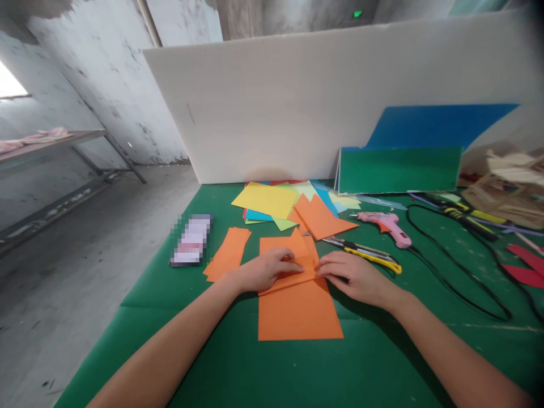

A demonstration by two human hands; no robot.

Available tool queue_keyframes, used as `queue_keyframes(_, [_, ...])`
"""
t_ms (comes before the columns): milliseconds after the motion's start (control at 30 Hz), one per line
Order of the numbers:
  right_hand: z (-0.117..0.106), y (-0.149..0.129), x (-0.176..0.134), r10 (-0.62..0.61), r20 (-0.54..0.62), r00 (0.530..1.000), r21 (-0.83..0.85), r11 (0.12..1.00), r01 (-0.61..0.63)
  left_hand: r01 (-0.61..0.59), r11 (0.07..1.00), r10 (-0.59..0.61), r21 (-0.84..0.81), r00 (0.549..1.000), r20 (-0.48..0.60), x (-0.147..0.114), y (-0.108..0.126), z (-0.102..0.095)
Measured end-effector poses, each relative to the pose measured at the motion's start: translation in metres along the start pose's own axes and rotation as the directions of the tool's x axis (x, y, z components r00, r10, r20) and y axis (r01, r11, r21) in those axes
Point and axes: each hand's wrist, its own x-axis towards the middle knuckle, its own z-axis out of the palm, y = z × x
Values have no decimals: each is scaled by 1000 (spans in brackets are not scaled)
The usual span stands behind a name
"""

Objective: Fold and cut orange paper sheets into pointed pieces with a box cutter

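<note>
A sheet of orange paper [297, 317] lies in front of me, with a smaller folded orange piece [276, 245] over its upper half. My left hand [272, 267] holds that folded piece down, its thumb and fingers bent onto the surface near the crease. At the piece's right edge, my right hand [352, 275] grips the paper between bunched fingertips. Part of the fold is hidden under both hands. To the left are cut orange strips [229, 252]. Beyond the hands sit more folded orange paper [325, 218] and a yellow utility knife [374, 256].
A phone with a blurred screen [193, 241] lies at left. Coloured paper sheets [267, 198] are piled behind. On the right are a pink glue gun [391, 224] with a black cord, pliers [471, 221] and red pieces [527, 266]. A white board [272, 113] stands across the back.
</note>
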Motion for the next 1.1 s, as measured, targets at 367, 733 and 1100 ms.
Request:
queue_keyframes(367, [2,-2,-2,-117,14,993,-122,985,118,-7,1000,7,-6,1000,-19,1,4,-3])
queue_keyframes(733, [2,-9,1,-69,75,995,-116,990,78,66,993,-68,-98,998,-18,2,4,-9])
queue_keyframes(1100, [2,-10,2,-123,60,991,-161,978,131,39,997,-41,-68,999,-27,3,0,-5])
